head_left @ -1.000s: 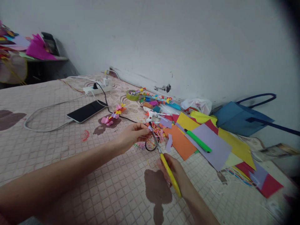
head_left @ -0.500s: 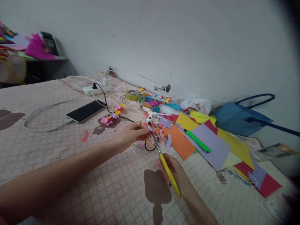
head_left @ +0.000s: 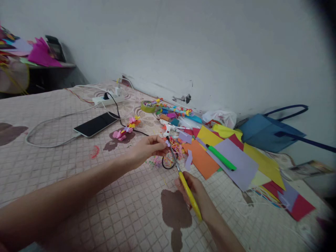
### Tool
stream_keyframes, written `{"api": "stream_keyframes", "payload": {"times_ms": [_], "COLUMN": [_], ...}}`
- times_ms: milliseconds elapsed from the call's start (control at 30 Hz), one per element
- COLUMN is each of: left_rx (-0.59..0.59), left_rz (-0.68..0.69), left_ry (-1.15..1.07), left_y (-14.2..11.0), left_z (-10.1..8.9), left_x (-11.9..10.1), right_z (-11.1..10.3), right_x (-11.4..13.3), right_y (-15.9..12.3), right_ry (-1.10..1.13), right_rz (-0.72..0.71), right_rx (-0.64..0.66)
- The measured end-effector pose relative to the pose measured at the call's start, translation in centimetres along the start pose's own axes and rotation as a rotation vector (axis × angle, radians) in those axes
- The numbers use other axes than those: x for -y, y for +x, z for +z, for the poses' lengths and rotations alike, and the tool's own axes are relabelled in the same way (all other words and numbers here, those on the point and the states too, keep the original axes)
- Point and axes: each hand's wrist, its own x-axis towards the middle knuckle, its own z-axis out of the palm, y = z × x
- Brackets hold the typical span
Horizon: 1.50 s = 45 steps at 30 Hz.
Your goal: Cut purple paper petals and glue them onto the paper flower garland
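Note:
Between the thumb and fingers of my left hand [head_left: 153, 145] is a small light-purple paper piece [head_left: 168, 143]. My right hand [head_left: 194, 189] is closed around the yellow handles of a pair of scissors [head_left: 190, 196], seen nearly edge-on. Their dark blade tips reach up to the paper piece, beside my left fingertips; whether the blades are parted I cannot tell. Beneath the blades lie a heap of colourful paper scraps [head_left: 177, 144] and a black loop of cord [head_left: 169, 167]. A white glue gun [head_left: 168, 128] rests just beyond my left fingers.
Coloured paper sheets [head_left: 238, 162] with a green marker [head_left: 222, 157] on top spread to the right. A blue bag [head_left: 267, 131] leans by the wall. At left are a phone [head_left: 96, 125], a power strip [head_left: 109, 100], cables and a row of paper flowers [head_left: 127, 129].
Almost nothing differs. My left hand and forearm have shifted very slightly; the scissors stay at the paper piece.

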Motion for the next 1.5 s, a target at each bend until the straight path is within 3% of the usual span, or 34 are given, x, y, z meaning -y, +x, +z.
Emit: {"api": "stream_keyframes", "payload": {"times_ms": [500,833,1200,1500], "left_rx": [-0.001,0.089,0.083,0.086], "left_rz": [0.003,0.025,-0.001,-0.028], "left_ry": [0.017,0.097,0.071,0.059], "left_y": [0.3,0.6,0.6,0.6], "left_z": [-0.4,-1.1,-0.9,-1.2], "left_x": [0.0,-0.2,-0.5,-0.6], "right_z": [0.2,-0.1,-0.2,-0.2], "right_x": [0.0,-0.8,0.2,-0.3], "right_y": [0.0,0.1,-0.1,0.0], "right_ry": [0.031,0.018,0.092,0.007], "right_rz": [-0.006,-0.04,-0.009,-0.007], "right_rx": [-0.02,-0.032,0.016,-0.004]}}
